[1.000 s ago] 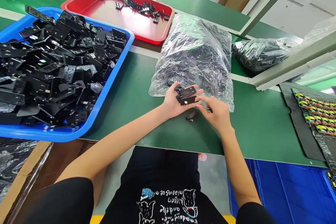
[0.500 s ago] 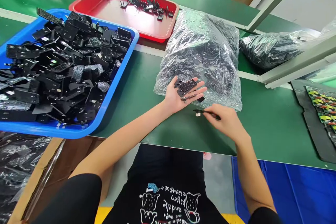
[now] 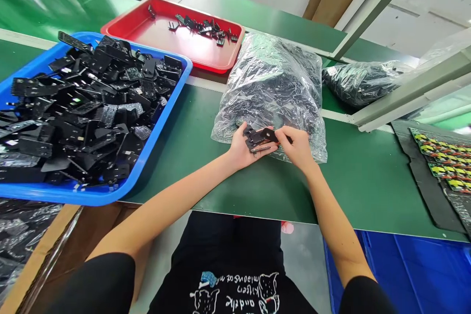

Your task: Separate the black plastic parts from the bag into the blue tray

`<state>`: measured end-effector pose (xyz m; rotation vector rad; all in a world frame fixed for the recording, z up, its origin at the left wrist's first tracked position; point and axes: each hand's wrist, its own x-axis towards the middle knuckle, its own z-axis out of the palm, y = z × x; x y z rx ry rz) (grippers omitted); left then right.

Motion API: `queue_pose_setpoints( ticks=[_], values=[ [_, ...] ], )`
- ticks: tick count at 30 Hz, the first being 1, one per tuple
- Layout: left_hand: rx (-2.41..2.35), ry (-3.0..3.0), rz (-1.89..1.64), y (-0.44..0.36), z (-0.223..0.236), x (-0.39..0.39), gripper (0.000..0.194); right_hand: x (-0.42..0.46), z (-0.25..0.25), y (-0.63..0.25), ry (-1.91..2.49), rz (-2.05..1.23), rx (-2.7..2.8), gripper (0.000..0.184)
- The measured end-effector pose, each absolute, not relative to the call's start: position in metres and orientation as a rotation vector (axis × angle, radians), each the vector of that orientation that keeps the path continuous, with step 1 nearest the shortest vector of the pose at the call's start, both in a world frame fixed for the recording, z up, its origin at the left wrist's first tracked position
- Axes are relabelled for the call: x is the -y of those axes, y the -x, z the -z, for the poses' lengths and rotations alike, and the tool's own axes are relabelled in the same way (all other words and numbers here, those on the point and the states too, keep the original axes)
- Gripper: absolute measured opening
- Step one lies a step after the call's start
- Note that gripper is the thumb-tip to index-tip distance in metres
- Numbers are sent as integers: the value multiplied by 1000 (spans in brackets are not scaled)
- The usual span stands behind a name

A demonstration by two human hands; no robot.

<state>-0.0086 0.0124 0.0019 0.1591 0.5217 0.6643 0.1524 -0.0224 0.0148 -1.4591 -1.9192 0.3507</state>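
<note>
- Bag of clear crinkled plastic (image 3: 272, 83), full of dark parts, lies on the green table mat (image 3: 191, 132) just behind both hands; it looks soft and slippery, so it would sag if lifted at one corner.
- Blue plastic tray (image 3: 172, 108), heaped with flat black plastic pieces (image 3: 81, 108), stands well to the left of the left hand; the heap seems loose and could slide.
- Red plastic tray (image 3: 147, 24) with a few small black clips (image 3: 202, 27) is far beyond the left hand.
- Left hand (image 3: 241, 149) lies palm up and is closed loosely on a small stack of flat black plastic parts (image 3: 257, 138), just in front of the bag.
- Right hand (image 3: 298, 147) pinches with thumb and fingertips one small black plastic piece (image 3: 270, 135) at the right end of that stack, touching it.
- These parts appear light, stiff and thin, with smooth faces. I judge that a grip at the edges is safest, because small tabs may snap and the stack may slip apart.
</note>
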Motion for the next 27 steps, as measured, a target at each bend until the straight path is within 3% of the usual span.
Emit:
queue_pose_setpoints(
  ticks=[3,13,27],
  values=[
    [-538,-139,-683,6,0,-12,65,22,-16,-152,1523,-334,1957,27],
    [-480,-157,-712,11,0,-16,68,30,-23,-156,1459,-314,2073,37],
    [-471,-120,-750,10,-1,-18,59,27,-7,-139,1602,-171,1988,36]
  ],
)
